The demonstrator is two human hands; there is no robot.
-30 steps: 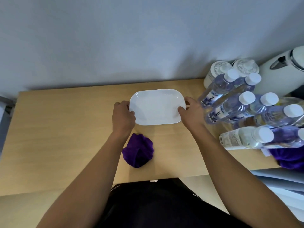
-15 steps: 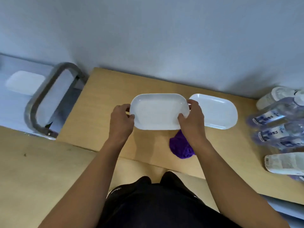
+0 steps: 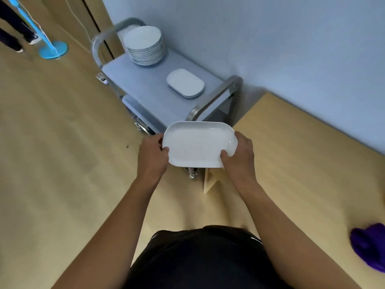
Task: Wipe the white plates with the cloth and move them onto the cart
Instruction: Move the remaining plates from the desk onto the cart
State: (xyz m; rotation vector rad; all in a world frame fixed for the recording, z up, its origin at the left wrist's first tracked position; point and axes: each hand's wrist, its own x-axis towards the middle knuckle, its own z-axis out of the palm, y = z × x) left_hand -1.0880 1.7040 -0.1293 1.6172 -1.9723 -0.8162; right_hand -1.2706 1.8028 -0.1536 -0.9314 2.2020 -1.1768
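Head view, task step: carrying. A white rounded-oblong ceramic plate (image 3: 199, 144) is held in the air at frame centre, over the near end of the cart and not yet set down.
Left hand (image 3: 153, 154): grips the plate's left short end, thumb on the rim, fingers curled under.
Right hand (image 3: 239, 157): grips the right short end the same way, thumb over the rim.
Cart: grey shelf cart with metal tube handles (image 3: 145, 94), upper centre, against the pale wall. Its near handle is just beyond the held plate.
Already on cart: a low pile of white oblong plates (image 3: 185, 83), plus a stack of round white plates (image 3: 145, 45) at the far end.
Cloth: crumpled purple cloth (image 3: 369, 249), lower right on the light wooden table (image 3: 302, 153), well apart from both hands. Judged: the wiping of this plate is over.
Left to do: lower this plate onto the cart, likely on the oblong pile. No plate shows on the visible part of the table, and the rest of it is out of frame.
Count, oblong plates: one in hand. The pile on the cart looks like two, edges too fine to be sure.
Count, round plates: about ten rims, exact number unclear.
Count, cloths: one.
Count, carts: one.
Other: round blue stand base (image 3: 53, 50) on the floor, upper left.
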